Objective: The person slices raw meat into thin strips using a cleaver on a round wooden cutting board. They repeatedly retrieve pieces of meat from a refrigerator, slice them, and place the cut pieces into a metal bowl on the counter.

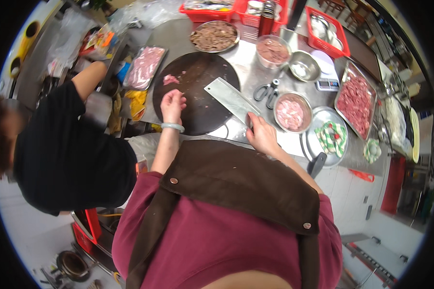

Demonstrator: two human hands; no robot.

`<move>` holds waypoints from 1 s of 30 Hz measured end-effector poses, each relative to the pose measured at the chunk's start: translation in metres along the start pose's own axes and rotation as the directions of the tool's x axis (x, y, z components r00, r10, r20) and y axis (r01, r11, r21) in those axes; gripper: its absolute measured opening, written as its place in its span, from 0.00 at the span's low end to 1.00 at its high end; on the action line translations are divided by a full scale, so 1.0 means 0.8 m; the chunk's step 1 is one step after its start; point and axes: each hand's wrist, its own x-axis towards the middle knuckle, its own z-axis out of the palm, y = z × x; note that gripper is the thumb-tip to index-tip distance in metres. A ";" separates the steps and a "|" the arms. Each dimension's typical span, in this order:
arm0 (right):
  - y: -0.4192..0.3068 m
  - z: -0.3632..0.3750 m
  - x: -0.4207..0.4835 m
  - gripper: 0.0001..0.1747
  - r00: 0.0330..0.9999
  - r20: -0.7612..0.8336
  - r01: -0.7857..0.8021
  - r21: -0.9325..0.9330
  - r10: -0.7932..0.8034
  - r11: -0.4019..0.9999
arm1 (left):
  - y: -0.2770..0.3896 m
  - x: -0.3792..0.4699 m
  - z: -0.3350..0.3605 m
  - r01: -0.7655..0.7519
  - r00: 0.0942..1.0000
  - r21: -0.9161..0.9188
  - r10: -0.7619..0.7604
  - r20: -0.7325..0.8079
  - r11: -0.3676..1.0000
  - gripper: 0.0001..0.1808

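My right hand (262,133) grips the handle of a metal cleaver (231,99), whose broad blade lies over the right part of a round dark chopping board (199,86). My left hand (173,104), with a pale bangle on the wrist, is over the board's left side with its fingers curled; whether it holds anything I cannot tell. Just beyond it a small heap of raw meat pieces (171,79) lies on the board. Black-handled scissors (267,93) and a metal bowl of pale raw meat (292,112) stand right of the cleaver.
A packed meat tray (145,68) lies left of the board. Beyond are a plate of brown meat (215,36) and a tub of meat (273,51). To the right are an empty-looking bowl (304,66), a kitchen scale (326,77), a meat tray (356,99) and a lid (311,135). Another person (76,155) is at left.
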 end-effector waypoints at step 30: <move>0.050 -0.005 -0.138 0.25 0.693 -0.664 -0.559 -0.247 0.281 0.792 | -0.028 0.018 0.017 -0.021 0.949 0.102 -0.012 0.315 0.995 0.08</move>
